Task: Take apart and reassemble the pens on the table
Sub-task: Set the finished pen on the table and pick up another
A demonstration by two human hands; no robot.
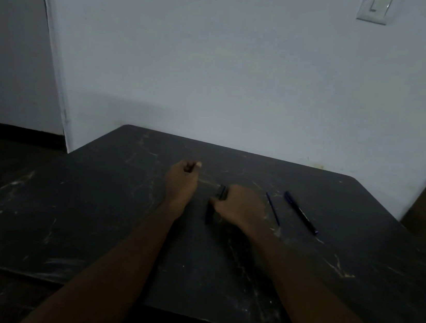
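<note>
Both hands are out over the dark, scuffed tabletop [93, 199]. The left hand [182, 179] is curled into a fist, thumb and fingers pinching a small dark piece [191, 168] that the dim light won't let me identify. The right hand [241, 205], just beside it and nearer the person, has its fingers wrapped round a dark barrel [218, 197], which sticks out on that hand's left side. Right of that hand a thin refill [273, 208] lies close by on the tabletop. Beyond it lies a whole pen [301, 213], roughly parallel and not touching.
</note>
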